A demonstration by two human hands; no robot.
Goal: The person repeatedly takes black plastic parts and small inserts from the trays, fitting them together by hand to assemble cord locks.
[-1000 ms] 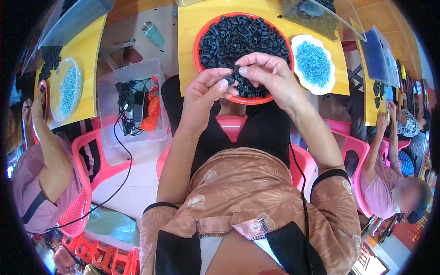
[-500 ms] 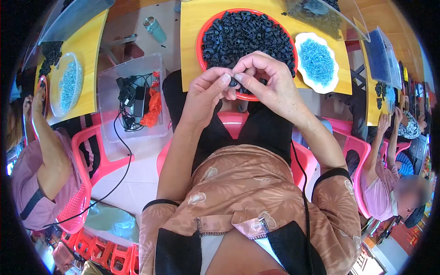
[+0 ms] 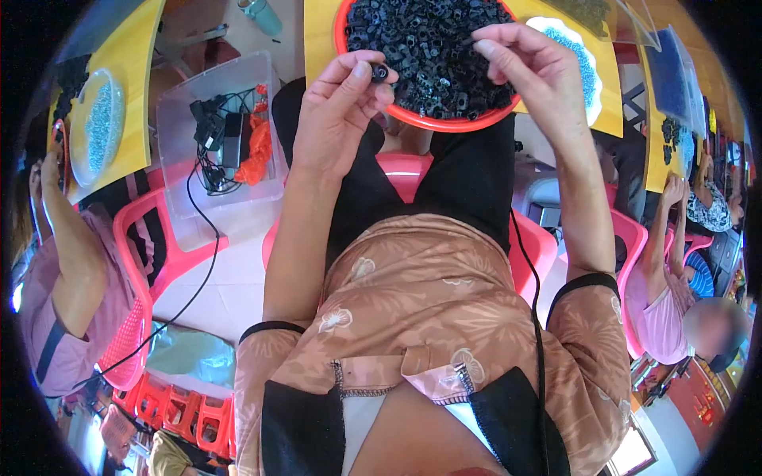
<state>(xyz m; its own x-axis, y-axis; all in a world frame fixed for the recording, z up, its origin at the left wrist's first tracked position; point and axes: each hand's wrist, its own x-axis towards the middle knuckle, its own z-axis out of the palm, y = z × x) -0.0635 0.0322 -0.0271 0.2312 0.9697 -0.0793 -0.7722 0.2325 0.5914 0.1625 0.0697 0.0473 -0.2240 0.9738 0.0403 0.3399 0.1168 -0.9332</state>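
Between thumb and fingers, my left hand point(image 3: 329, 111) pinches a small black plastic piece point(image 3: 380, 73) with a round hole facing up. It is held just off the left edge of a red basin point(image 3: 452, 124) heaped with similar black plastic pieces point(image 3: 429, 55). My right hand point(image 3: 548, 83) hovers over the basin's right side, its thumb and index finger slightly apart with nothing visible between them. Just beyond that hand, and partly hidden by it, stands a white scalloped dish point(image 3: 594, 107) of light-blue beads point(image 3: 583, 67).
A clear plastic bin point(image 3: 176, 131) with cables and an orange-red bag stands on the left floor. Another dish of blue beads point(image 3: 99, 127) sits on the left table. People work on both sides, a forearm point(image 3: 71, 238) at left. A black cable point(image 3: 540, 317) hangs down my front.
My hands have parted. The right one moved up and right over the basin; the left keeps the black piece and moved slightly up and left. The view shifted a little.
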